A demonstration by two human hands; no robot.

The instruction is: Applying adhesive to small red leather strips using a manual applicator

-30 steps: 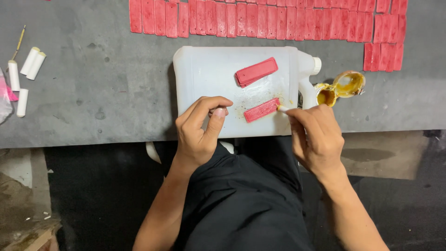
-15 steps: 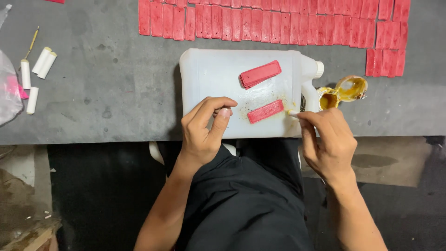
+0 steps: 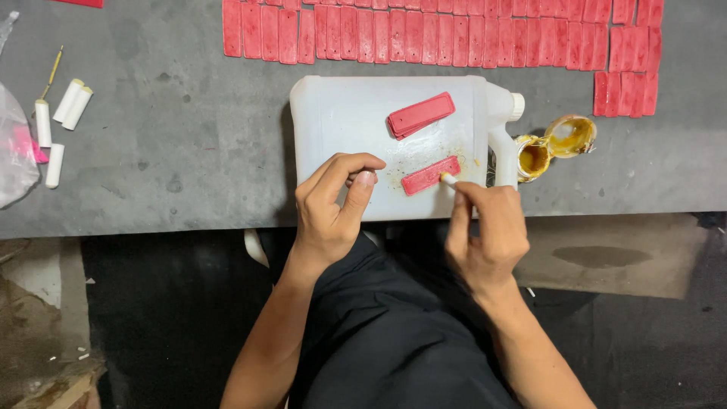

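On the flat white plastic jerrycan (image 3: 341,121), the right hand (image 3: 485,231) pinches a small white stick (image 3: 448,179) against a red rectangular slab (image 3: 430,175), glue being applied; the left hand (image 3: 329,208), fingers curled together, waits near.

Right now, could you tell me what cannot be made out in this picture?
- Stick: only its white tip shows; the right hand hides the rest.
- Row of red bars: cut off by the top edge.
- Left hand: curled fingers hide whether it holds anything.
- Bag: cut off by the left edge.

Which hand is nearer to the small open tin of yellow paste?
The right hand. It is below and left of the tin; the left hand is farther left, beyond the single red piece.
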